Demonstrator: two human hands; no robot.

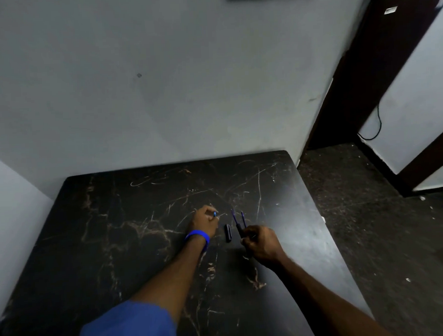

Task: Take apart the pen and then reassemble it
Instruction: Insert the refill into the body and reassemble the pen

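Observation:
The pen is in pieces on the dark marble table [117, 248]. My left hand [203, 220], with a blue wristband, pinches a small blue pen piece [214, 214] at its fingertips just above the tabletop. A short black pen cap [227, 233] lies flat on the table between my hands. My right hand [260, 242] grips a dark pen barrel [239, 229] and a thin blue refill [243, 219], both sticking out away from me. The fingers hide the lower ends of these parts.
The table stands against a pale wall [161, 81], with another wall on the left. Its right edge drops to a dark speckled floor [370, 225]. A dark wooden door frame [358, 73] and a black cable [378, 125] are at the far right.

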